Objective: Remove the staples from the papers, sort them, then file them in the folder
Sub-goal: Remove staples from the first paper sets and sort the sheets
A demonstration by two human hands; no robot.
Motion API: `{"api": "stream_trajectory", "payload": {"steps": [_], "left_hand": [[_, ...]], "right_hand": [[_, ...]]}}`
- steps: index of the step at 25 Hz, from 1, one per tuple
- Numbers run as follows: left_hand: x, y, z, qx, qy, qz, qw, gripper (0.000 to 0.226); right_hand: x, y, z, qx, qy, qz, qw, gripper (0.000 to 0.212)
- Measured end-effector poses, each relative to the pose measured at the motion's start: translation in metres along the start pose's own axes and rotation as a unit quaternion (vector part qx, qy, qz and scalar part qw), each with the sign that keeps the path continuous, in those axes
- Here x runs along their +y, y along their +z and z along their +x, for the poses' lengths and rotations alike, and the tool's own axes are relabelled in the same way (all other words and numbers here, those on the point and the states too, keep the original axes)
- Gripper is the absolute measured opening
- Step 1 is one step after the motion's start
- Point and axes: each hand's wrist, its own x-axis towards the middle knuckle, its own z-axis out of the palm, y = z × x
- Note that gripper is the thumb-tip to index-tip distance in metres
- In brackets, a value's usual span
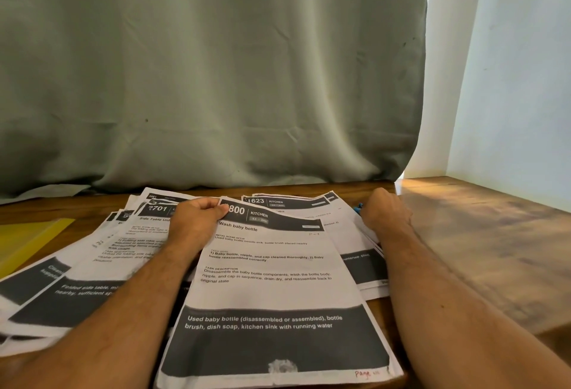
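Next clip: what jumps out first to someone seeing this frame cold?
The "Wash baby bottle" sheet in the centre foreground, its top left corner pinched by the left hand. More printed sheets fan out to the left over the wooden table. The right hand grips something small and blue at the right pile.

Two hands: left hand [194, 218], right hand [386, 210]. One yellow folder [29, 241] at tabletop [482, 234] left edge. Printed sheets [272, 289]: many overlapping, exact count unclear.
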Motion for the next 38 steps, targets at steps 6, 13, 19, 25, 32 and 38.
{"api": "stream_trajectory", "payload": {"steps": [6,13,19,25,32,38], "left_hand": [[0.002,0.001,-0.001,-0.003,-0.002,-0.009,1.000,0.011],[0.012,0.003,-0.011,-0.021,0.097,0.007,0.995,0.005],[0.017,0.005,-0.006,-0.008,0.143,-0.034,0.989,0.012],[0.020,0.007,-0.010,-0.026,0.149,-0.049,0.987,0.011],[0.019,0.008,-0.011,-0.036,0.120,-0.094,0.988,0.007],[0.016,0.010,-0.001,-0.036,0.105,-0.152,0.982,0.011]], "right_hand": [[-0.034,-0.012,-0.011,0.095,-0.150,0.218,0.960,0.039],[-0.082,-0.027,-0.056,0.148,-0.436,0.090,0.883,0.041],[-0.096,-0.019,-0.079,0.059,-0.476,0.162,0.863,0.040],[-0.098,-0.016,-0.081,0.006,-0.435,0.192,0.880,0.047],[-0.127,-0.032,-0.072,0.050,-0.440,0.190,0.876,0.036],[-0.140,-0.017,-0.073,0.036,-0.432,0.144,0.889,0.036]]}}
